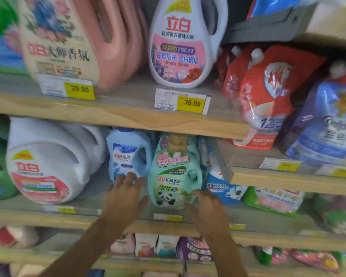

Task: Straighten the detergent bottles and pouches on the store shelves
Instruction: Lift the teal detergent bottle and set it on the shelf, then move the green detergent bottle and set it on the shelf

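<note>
Green bottle on wooden store shelf, between left hand and right hand; both hands' fingers spread loosely.

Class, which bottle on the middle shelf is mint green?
The panda-label bottle, right of the blue bottle; the big bottle at left is white.

Shelf edge, running 9 to 2 o'clock: pale wood grain, matt.
White bottle, 12 o'clock: smooth plastic with a slight sheen and a glossy label.
Pink jug, 11 o'clock: matt plastic.
Red pouch, 2 o'clock: glossy film, creased.
Teal bottle, centre: plastic under a shiny printed wrap.
Price tag, 1 o'clock: paper behind clear plastic.
</note>
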{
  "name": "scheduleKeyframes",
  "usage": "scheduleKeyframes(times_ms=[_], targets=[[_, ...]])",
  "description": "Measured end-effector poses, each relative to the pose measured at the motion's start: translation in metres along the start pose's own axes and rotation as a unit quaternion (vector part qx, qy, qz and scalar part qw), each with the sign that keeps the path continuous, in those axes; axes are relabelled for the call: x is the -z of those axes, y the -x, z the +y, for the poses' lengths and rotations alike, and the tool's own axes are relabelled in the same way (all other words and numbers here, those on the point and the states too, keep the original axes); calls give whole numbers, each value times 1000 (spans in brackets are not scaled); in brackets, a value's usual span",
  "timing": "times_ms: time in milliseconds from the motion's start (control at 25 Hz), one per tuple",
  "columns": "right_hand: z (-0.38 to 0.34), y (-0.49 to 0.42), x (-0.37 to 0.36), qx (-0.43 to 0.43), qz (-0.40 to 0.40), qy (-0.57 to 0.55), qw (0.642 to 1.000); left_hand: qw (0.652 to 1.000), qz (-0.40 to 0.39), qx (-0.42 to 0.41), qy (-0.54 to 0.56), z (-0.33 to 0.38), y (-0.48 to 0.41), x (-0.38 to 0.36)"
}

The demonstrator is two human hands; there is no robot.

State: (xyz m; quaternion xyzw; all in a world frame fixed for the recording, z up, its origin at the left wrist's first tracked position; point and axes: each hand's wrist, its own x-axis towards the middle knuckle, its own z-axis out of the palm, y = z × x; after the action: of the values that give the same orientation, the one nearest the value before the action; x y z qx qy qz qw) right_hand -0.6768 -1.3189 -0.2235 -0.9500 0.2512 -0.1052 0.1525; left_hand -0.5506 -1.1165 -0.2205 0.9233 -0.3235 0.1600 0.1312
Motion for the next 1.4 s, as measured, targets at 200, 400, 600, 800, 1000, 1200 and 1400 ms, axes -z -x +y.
scheduleKeyframes(times_ms=[200, 400, 600, 800, 1000, 1200, 1400], targets=[[-66, 74, 80, 38, -31, 112, 992, 996, -55, 17, -73, -15, 48, 128], [-137, 156, 161, 72, -7, 123, 990, 992, -61, 8, -111, -25, 109, 261], [-207, 234, 243, 105, 14, 113, 988, 993, -25, 4, -116, -28, 173, 377], [-244, 290, 279, 143, 25, 110, 983, 995, -8, 10, -100, -28, 229, 442], [-255, 333, 290, 173, 21, 93, 980, 994, 2, 48, -102, -38, 288, 476], [-266, 363, 297, 186, 10, 80, 979, 990, 2, 73, -120, -45, 333, 502], [-292, 375, 298, 204, 6, 85, 975, 987, 9, 86, -133, -67, 356, 519]])
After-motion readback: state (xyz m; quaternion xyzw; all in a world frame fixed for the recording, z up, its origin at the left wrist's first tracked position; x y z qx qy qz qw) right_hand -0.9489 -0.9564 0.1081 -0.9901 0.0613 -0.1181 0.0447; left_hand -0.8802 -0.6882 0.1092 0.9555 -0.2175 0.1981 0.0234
